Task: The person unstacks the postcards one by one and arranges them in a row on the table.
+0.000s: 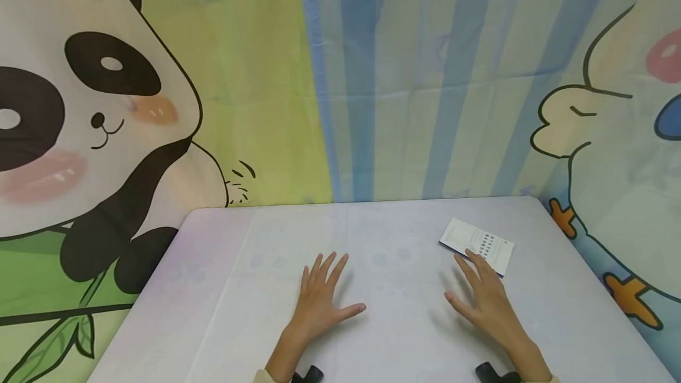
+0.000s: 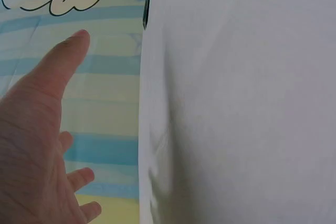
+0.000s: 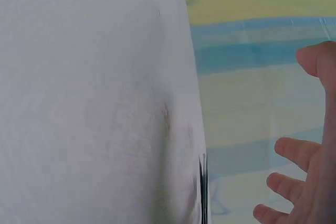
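Here we recorded both hands flat on the table (image 1: 223, 288), fingers spread, gripping nothing. The left hand (image 1: 319, 300) lay well apart from the card (image 1: 477, 245); the right hand (image 1: 486, 300) had fingertips touching its near edge.

The worktop (image 1: 404, 312) is covered w/ a pale, matt cloth, smooth but faintly creased; soft folds are seen close beside the left grip (image 1: 319, 300) in the left wrist view. A thin card (image 1: 477, 245), matt white paper w/ small printed dots and a dark edge, is touched by the fingertips of the right grip (image 1: 486, 297). Beyond both grips a printed fabric backdrop (image 1: 372, 75) is hung, matt, w/ fold lines showing.
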Demonstrator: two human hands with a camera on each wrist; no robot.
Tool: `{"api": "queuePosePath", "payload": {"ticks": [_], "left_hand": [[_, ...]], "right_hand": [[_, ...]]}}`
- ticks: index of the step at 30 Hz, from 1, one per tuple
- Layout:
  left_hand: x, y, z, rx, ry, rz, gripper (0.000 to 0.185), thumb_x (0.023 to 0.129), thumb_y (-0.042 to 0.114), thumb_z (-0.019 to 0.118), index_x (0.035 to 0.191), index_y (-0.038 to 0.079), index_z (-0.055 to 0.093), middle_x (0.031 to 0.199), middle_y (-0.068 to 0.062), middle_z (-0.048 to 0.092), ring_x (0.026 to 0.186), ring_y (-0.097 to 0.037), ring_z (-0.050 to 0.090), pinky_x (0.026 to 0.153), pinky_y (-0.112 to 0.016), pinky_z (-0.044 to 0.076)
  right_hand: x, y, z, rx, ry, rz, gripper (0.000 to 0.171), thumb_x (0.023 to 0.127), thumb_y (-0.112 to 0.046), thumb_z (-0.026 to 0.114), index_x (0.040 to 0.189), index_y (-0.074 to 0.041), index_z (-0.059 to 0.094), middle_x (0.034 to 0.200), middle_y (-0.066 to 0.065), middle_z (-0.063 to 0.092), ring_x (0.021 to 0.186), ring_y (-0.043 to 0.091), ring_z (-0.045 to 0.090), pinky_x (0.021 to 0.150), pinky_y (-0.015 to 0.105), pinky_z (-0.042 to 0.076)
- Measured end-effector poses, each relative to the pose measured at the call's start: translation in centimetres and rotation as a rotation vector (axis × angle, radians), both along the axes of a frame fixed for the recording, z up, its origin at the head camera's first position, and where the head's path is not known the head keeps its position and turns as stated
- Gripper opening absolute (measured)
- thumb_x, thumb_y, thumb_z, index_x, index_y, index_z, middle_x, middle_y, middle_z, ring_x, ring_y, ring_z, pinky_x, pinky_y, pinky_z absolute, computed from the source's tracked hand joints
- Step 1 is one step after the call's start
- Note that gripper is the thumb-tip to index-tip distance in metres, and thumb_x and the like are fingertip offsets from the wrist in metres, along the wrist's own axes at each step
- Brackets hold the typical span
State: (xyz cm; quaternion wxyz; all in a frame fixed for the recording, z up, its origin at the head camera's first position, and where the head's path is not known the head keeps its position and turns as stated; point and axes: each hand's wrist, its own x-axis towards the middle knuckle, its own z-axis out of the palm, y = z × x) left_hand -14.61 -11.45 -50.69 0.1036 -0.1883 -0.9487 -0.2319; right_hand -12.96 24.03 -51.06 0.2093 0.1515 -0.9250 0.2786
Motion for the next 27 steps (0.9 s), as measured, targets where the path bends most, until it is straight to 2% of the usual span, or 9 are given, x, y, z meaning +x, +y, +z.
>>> {"api": "queuePosePath", "payload": {"ticks": [6, 11, 15, 19, 27], "left_hand": [[-0.1, 0.0, -0.3, 0.017, -0.054, -0.002, 0.097, 0.077, 0.072, 0.064, 0.154, 0.027, 0.027, 0.155, -0.01, 0.032, 0.145, -0.04, 0.021, 0.112, -0.065, 0.017], [-0.1, 0.1, -0.7, 0.048, -0.087, -0.018, 0.095, 0.078, 0.07, 0.065, 0.154, 0.027, 0.028, 0.154, -0.012, 0.032, 0.144, -0.041, 0.022, 0.111, -0.065, 0.019], [-0.2, 0.4, -1.1, 0.099, -0.138, -0.039, 0.094, 0.079, 0.069, 0.064, 0.154, 0.027, 0.028, 0.156, -0.011, 0.029, 0.145, -0.042, 0.019, 0.112, -0.064, 0.019], [-0.3, 0.9, -1.2, 0.16, -0.185, -0.045, 0.093, 0.08, 0.068, 0.065, 0.154, 0.026, 0.027, 0.156, -0.01, 0.027, 0.145, -0.039, 0.02, 0.111, -0.063, 0.022], [-0.5, 1.4, -1.5, 0.218, -0.183, -0.07, 0.084, 0.089, 0.06, 0.059, 0.154, 0.018, 0.028, 0.153, -0.011, 0.032, 0.142, -0.035, 0.028, 0.11, -0.06, 0.027]], "right_hand": [[-0.3, 0.5, -0.2, -0.075, 0.007, -0.034, 0.072, 0.079, -0.024, 0.078, 0.142, -0.005, 0.046, 0.145, 0.026, 0.036, 0.129, 0.051, 0.033, 0.09, 0.071, 0.032], [-0.4, 0.9, -0.7, -0.151, 0.035, -0.136, 0.066, 0.075, -0.016, 0.079, 0.133, 0.002, 0.052, 0.138, 0.026, 0.043, 0.123, 0.05, 0.039, 0.091, 0.067, 0.032], [-0.4, 1.2, -1.2, -0.213, -0.003, -0.199, 0.062, 0.077, -0.011, 0.078, 0.132, 0.002, 0.052, 0.136, 0.026, 0.043, 0.122, 0.05, 0.039, 0.092, 0.067, 0.034], [-0.3, 1.5, -1.3, -0.277, -0.016, -0.223, 0.058, 0.077, -0.005, 0.077, 0.129, 0.003, 0.054, 0.129, 0.028, 0.043, 0.118, 0.047, 0.04, 0.089, 0.061, 0.036], [-0.6, 2.1, -1.7, -0.348, 0.005, -0.255, 0.049, 0.075, 0.0, 0.076, 0.122, 0.003, 0.06, 0.123, 0.027, 0.045, 0.116, 0.044, 0.042, 0.09, 0.056, 0.034]]}}
